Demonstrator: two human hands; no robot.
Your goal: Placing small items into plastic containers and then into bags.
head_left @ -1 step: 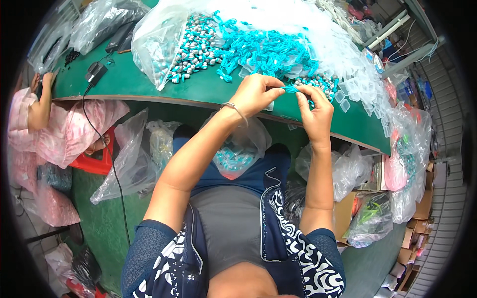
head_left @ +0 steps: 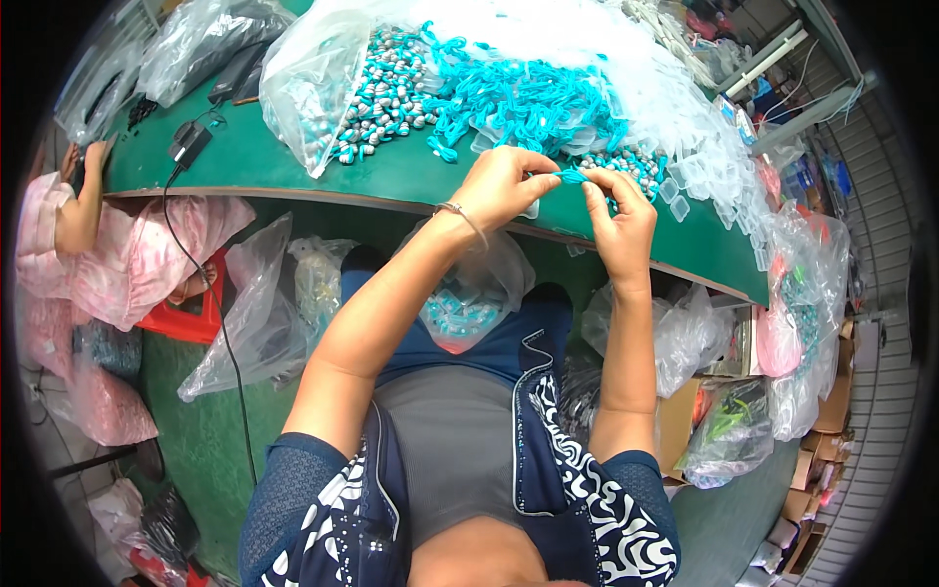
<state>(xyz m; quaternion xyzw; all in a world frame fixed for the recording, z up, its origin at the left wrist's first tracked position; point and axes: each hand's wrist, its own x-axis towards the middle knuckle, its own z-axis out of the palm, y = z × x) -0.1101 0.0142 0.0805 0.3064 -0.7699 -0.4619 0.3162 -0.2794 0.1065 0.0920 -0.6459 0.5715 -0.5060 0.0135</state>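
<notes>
Fingers (head_left: 537, 161) of our left hand (head_left: 497, 186), thumb and index together, pinch one end of a small teal cord (head_left: 573, 176). Our right hand (head_left: 629, 223) pinches its other end between thumb and index. We hold the cord over the green tabletop (head_left: 411, 184), near its front edge; we cannot tell whether it touches the surface. Just beyond our hands lies a heap of teal cords (head_left: 538, 93), with striped beads (head_left: 386, 103) to its left and more beside our right hand. A clear bag (head_left: 293, 93) stands left of the beads, and clear plastic pieces (head_left: 699, 161) spread along the right. Below the edge, between our knees, a see-through sack (head_left: 474, 328) holds teal and white pieces. Far left, a person in pink (head_left: 127, 259) has one arm at the tabletop, near a black adapter (head_left: 189, 145).
</notes>
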